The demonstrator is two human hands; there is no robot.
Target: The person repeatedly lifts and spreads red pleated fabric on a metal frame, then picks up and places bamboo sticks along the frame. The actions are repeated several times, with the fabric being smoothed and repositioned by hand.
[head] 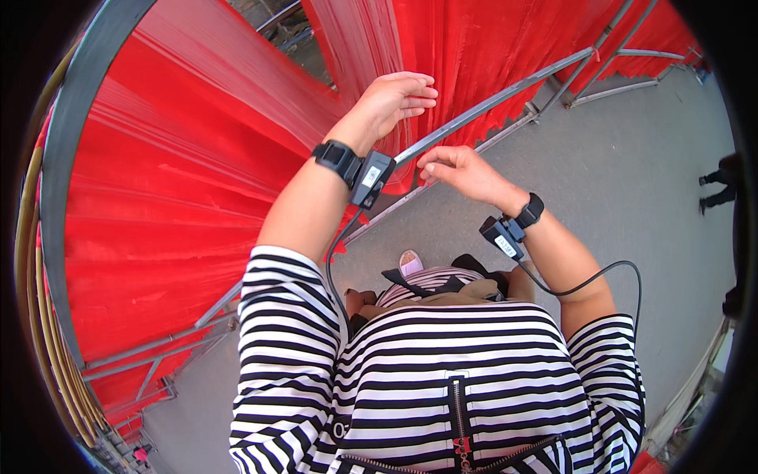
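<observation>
My left hand reaches out over hanging red sheets, palm turned inward and fingers slightly apart, with nothing seen in it. The sheets look thin, like cloth or paper, and hang in many close folds. On the near side of a grey metal rail, my right hand is held with loosely curled fingers. Its fingertips appear close to the sheets' edge; whether they touch is unclear. No object shows between its thumb and fingers. Each wrist wears a black strap with a small cabled device.
A metal frame curves along the left, with several bamboo-like poles outside it. More red sheets hang farther along. Grey concrete floor lies to the right, where a person's dark-clothed legs show at the edge.
</observation>
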